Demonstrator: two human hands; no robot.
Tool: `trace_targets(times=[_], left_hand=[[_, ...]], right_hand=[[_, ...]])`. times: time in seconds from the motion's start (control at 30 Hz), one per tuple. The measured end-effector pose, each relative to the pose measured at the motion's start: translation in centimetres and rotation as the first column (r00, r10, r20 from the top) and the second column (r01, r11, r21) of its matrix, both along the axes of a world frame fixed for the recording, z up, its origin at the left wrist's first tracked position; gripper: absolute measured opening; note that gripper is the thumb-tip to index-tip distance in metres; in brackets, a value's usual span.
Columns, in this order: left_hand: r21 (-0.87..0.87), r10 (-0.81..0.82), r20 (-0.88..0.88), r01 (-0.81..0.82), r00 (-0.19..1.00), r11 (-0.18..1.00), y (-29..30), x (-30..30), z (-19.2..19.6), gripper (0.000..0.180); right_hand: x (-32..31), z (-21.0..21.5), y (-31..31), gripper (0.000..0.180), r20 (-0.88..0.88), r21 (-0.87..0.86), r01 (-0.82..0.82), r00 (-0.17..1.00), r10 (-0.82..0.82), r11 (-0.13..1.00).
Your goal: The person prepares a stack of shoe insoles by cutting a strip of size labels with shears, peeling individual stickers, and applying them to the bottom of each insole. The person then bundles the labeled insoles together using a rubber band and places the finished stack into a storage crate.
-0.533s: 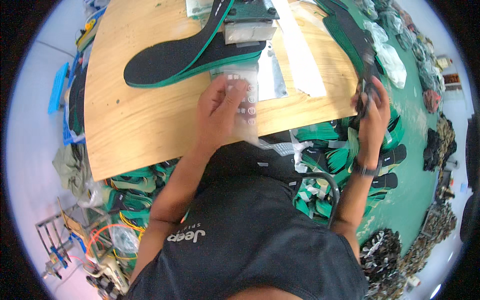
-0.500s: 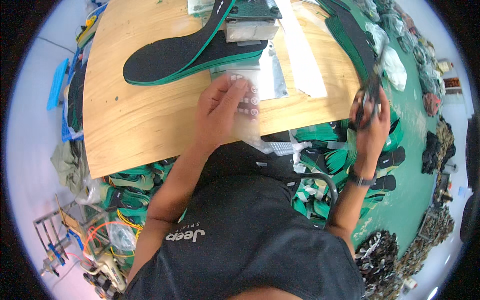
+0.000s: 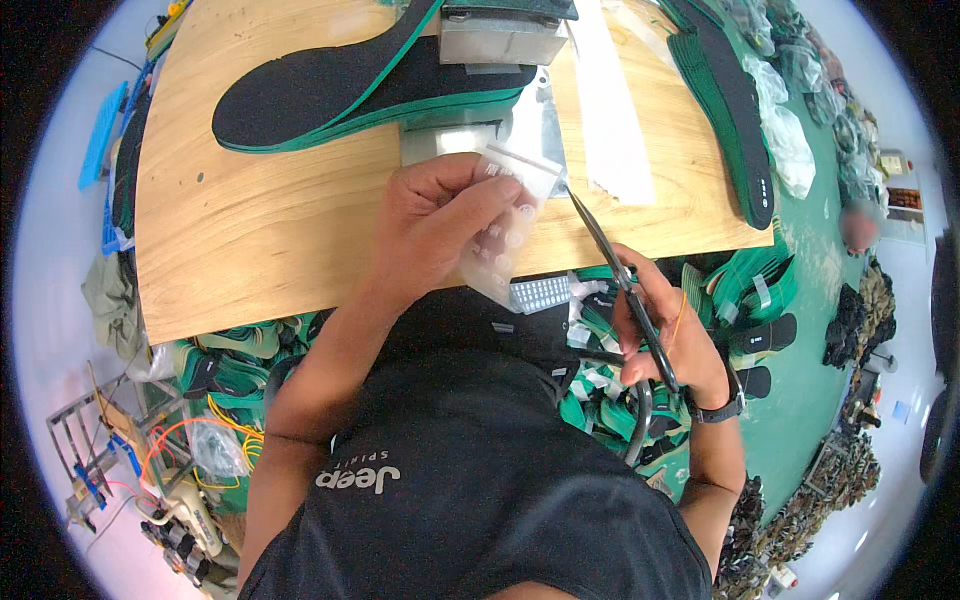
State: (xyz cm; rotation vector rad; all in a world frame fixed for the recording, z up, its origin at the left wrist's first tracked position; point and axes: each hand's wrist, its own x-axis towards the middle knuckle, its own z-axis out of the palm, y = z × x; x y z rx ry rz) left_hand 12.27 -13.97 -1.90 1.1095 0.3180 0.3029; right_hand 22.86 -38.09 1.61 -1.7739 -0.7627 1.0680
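Thumb and fingers of my left hand (image 3: 425, 230) are closed on a clear film sheet (image 3: 526, 172) with small white printed marks, held above the table's near edge. My right hand (image 3: 675, 335) grips black-handled scissors (image 3: 607, 250) by the loops. Their blades point up and left, with the tips beside the film's upper right edge; whether they touch it I cannot tell. Beyond my left hand, black insoles (image 3: 290, 105) with green edges lie stacked, partly under a metal block (image 3: 500, 42).
The wooden table (image 3: 240, 230) fills the upper middle. On it lie a long white strip (image 3: 612, 120) and another insole stack (image 3: 715, 110) along the right side. Bundles of insoles (image 3: 745, 280) lie below the table's edge. Plastic bags (image 3: 785, 140) line the green floor.
My right hand has swung left and down with the scissors, bringing the blades to the film. My left hand has shifted slightly and the film is now tilted.
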Motion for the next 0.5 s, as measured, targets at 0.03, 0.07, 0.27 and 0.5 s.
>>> trace_targets(times=[0.03, 0.07, 0.27, 0.5], left_hand=[[-0.025, 0.003, 0.003, -0.003, 1.000, 1.000, -0.1, -0.1, -0.4, 0.017], [-0.044, 0.007, 0.007, -0.007, 1.000, 0.999, 0.1, -0.1, -0.6, 0.017], [-0.002, -0.016, -0.057, 0.016, 0.998, 1.000, 0.4, -0.2, 0.1, 0.016], [0.116, -0.096, -0.126, 0.111, 0.987, 0.987, 0.3, -0.3, 1.0, 0.017]], right_hand=[[0.3, 0.0, -0.1, 0.112, 0.044, -0.026, -0.013, 0.999, 0.014, 1.000], [0.5, -0.1, 0.0, 0.112, 0.032, -0.025, -0.014, 0.999, 0.015, 1.000], [0.8, 0.0, 0.7, 0.111, -0.062, 0.016, -0.032, 0.998, 0.033, 0.999], [1.2, 0.6, 1.5, 0.110, 0.035, -0.045, -0.119, 0.992, 0.120, 0.992]])
